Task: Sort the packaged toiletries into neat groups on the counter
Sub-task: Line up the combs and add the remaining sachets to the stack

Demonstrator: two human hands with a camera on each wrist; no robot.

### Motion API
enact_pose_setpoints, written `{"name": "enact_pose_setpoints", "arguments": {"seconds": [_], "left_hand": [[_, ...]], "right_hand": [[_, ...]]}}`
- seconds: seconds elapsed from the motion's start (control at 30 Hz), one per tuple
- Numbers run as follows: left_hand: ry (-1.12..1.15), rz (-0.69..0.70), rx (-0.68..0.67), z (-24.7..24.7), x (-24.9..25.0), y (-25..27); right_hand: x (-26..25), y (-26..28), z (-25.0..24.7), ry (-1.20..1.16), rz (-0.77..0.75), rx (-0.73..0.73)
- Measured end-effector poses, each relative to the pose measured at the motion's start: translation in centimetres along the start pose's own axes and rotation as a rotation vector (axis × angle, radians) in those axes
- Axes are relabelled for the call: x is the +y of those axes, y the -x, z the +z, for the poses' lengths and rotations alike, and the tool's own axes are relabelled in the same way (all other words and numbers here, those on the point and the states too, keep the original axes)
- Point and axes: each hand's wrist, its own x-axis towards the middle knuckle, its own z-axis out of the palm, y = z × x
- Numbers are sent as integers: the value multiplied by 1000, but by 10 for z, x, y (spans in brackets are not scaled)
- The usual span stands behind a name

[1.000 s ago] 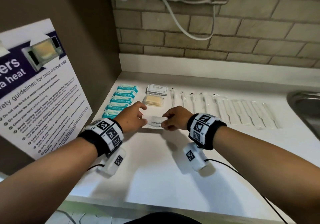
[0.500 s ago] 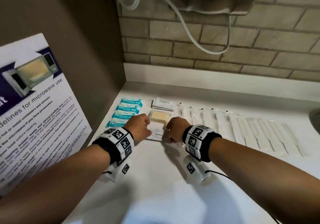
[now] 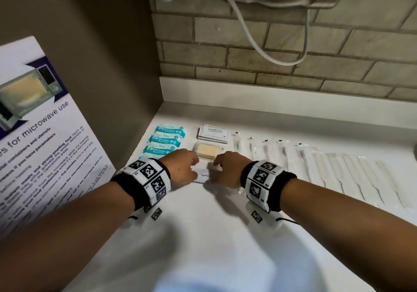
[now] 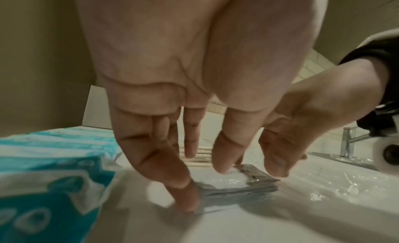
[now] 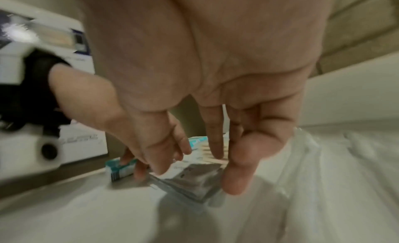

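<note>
A small stack of white toothpaste sachets [image 3: 204, 175] lies flat on the white counter [image 3: 203, 235], just in front of the yellow soap packs [image 3: 206, 151]. My left hand [image 3: 193, 166] and right hand [image 3: 217, 165] flank it, one at each end. In the left wrist view the left hand's straight fingers [image 4: 186, 200] point down and touch the near corner of the stack [image 4: 237, 187]. The right wrist view shows the right hand's straight fingers [image 5: 236, 182] touching the stack's [image 5: 194, 182] other end. Neither hand curls around it.
Teal wet-wipe packs [image 3: 167, 140] line the left wall. Shampoo sachets [image 3: 213, 133] sit behind the soap packs. A row of clear-wrapped long items [image 3: 316, 163] runs to the right. A microwave poster [image 3: 45, 145] leans at the left. A cable [image 3: 259, 43] hangs on the brick wall.
Both hands moved the sachet stack forward and down, from a pinch above the counter to flat on it by the soap packs. Their fingers straightened.
</note>
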Motion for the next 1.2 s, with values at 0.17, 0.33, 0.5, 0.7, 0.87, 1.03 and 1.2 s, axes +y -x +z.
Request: {"name": "enact_pose_setpoints", "arguments": {"seconds": [0.17,0.33,0.5,0.7,0.87,1.03,1.2], "left_hand": [[-224,96,-62,-1,7,5],[-362,142,-42,-4,13,5],[-377,153,-24,-7,15,2],[-345,129,-34,-9,15,-1],[-321,129,-23,-8,13,-2],[-288,128,0,-6,10,-2],[-272,139,-4,-6,9,-2]], "right_hand": [[-2,-1,5,250,-84,63],[-1,-11,10,349,-104,74],[1,-17,11,374,-137,49],[4,-22,8,395,-130,27],[4,-24,7,414,-93,49],[3,-23,6,420,-87,45],[3,-20,6,379,-97,42]]}}
